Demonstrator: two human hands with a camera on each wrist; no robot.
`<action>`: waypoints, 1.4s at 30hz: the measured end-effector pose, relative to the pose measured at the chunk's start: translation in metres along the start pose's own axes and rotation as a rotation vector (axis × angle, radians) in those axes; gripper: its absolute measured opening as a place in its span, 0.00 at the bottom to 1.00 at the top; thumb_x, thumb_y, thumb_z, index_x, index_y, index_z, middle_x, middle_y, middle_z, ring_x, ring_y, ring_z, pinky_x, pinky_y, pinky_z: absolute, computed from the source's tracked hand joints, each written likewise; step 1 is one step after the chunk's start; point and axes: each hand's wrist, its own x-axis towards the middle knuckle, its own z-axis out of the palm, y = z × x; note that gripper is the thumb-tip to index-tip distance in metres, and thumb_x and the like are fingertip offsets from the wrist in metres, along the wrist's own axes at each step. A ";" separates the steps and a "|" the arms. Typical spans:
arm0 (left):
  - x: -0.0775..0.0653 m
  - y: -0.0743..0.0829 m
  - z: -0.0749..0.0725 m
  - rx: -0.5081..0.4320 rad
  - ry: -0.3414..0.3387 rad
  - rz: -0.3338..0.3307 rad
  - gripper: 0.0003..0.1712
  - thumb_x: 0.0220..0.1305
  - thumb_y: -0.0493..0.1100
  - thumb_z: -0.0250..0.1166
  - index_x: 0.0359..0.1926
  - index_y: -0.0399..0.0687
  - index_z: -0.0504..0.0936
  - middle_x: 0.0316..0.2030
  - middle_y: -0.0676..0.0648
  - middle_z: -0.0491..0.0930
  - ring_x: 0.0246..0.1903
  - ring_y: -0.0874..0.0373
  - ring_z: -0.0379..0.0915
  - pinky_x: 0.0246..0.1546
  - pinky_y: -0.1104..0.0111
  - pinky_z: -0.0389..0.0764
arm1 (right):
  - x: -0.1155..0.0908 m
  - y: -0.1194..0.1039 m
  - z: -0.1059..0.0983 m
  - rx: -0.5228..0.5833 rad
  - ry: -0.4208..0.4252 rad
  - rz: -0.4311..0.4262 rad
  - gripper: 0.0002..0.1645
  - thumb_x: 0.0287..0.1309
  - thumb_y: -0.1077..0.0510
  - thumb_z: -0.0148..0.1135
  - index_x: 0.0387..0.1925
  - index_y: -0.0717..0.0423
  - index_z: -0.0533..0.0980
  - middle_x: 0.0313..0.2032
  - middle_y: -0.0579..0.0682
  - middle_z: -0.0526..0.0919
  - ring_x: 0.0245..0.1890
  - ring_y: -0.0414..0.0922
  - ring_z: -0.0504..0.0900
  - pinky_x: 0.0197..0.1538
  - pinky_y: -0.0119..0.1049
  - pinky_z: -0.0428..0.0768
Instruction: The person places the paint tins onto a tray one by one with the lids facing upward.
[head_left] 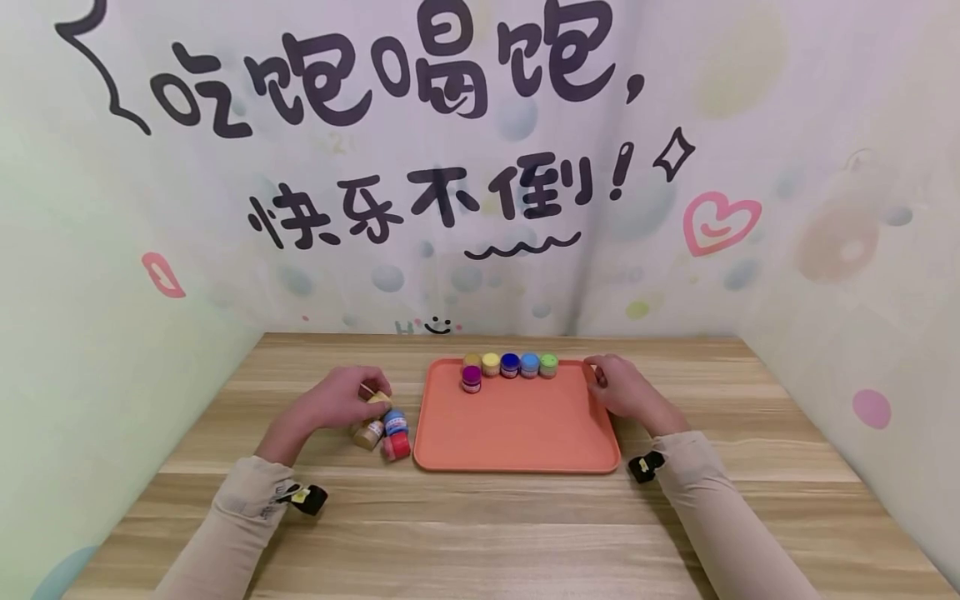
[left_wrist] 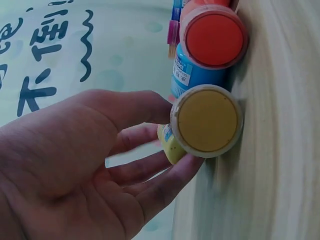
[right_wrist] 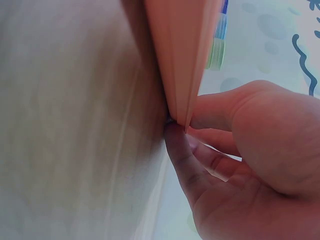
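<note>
My left hand (head_left: 347, 398) pinches a pale yellow paint jar (head_left: 380, 401) left of the tray. In the left wrist view this yellow jar (left_wrist: 172, 149) is partly hidden behind a jar with a gold-brown lid (left_wrist: 207, 121). Close by lie a gold-brown jar (head_left: 368, 434), a blue jar (head_left: 395, 422) and a red jar (head_left: 397, 446), tipped on their sides. At the far right corner of the orange tray (head_left: 517, 433), my right hand (head_left: 621, 386) holds the rim between thumb and fingers. The right wrist view shows the thumb and fingers meeting at the tray's edge (right_wrist: 177, 65).
Along the tray's back edge stand several upright jars, including a yellow one (head_left: 491, 364), a dark blue one (head_left: 510, 364) and a green one (head_left: 548, 365). A purple jar (head_left: 471, 379) stands in front of the row's left end. A printed curtain (head_left: 450, 283) hangs behind the wooden table (head_left: 480, 533).
</note>
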 end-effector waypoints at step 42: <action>0.017 0.031 0.017 -0.126 0.174 0.096 0.10 0.71 0.39 0.73 0.51 0.44 0.88 0.50 0.44 0.89 0.53 0.48 0.88 0.53 0.61 0.91 | 0.000 0.001 0.000 -0.021 -0.010 0.010 0.25 0.71 0.67 0.64 0.66 0.74 0.76 0.38 0.58 0.79 0.38 0.50 0.76 0.43 0.44 0.78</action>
